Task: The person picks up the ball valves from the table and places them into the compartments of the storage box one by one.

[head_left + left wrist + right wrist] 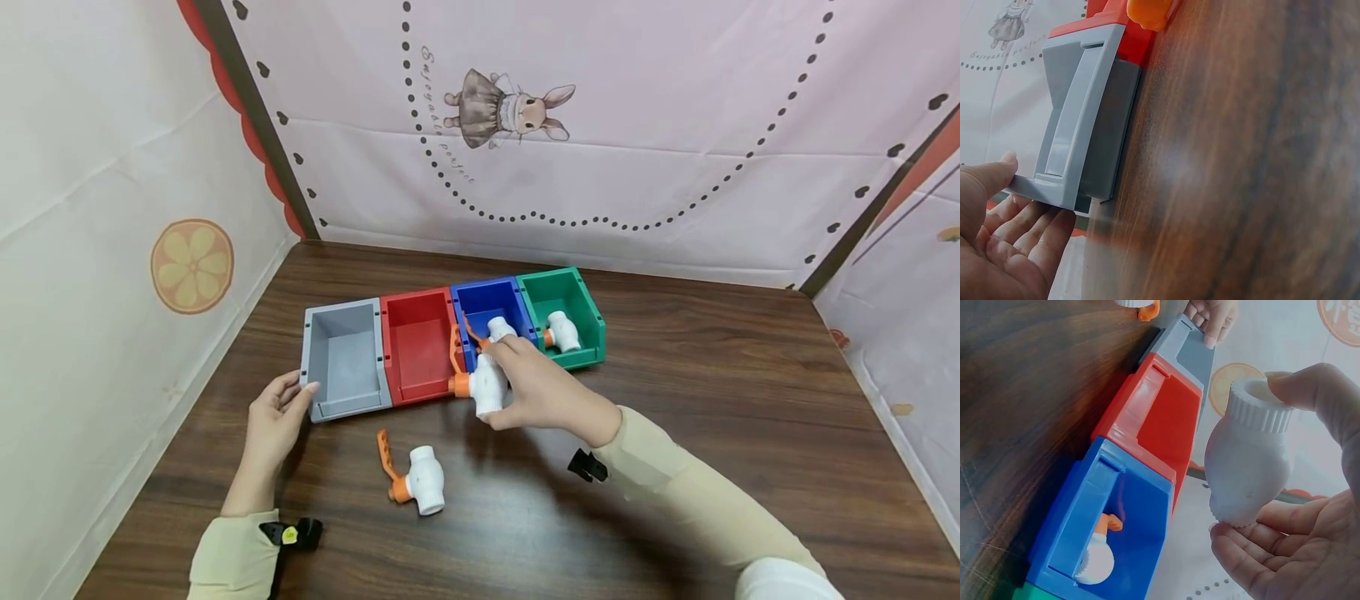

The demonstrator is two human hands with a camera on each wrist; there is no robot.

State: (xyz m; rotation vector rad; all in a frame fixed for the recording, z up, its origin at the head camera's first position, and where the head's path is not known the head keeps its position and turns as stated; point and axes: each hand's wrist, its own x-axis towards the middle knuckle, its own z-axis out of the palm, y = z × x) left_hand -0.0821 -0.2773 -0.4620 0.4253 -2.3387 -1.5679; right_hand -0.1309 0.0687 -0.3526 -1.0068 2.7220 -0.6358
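Observation:
My right hand (536, 387) holds a white ball valve (489, 387) with an orange handle, raised in front of the red bin (420, 346) and the blue bin (487, 296). In the right wrist view the thumb lies on the ribbed top end of the valve (1247, 456) and the fingers are at its other end. My left hand (276, 417) grips the side edge of the grey bin (345, 358), thumb on the rim and fingers below, as the left wrist view shows. One valve (1095, 559) lies in the blue bin, another (562, 332) in the green bin (588, 321).
A further valve (426, 481) with an orange handle lies on the wooden table (675, 367) in front of the bins. The four-coloured bins stand joined in a row. A printed cloth (637, 108) hangs behind the table.

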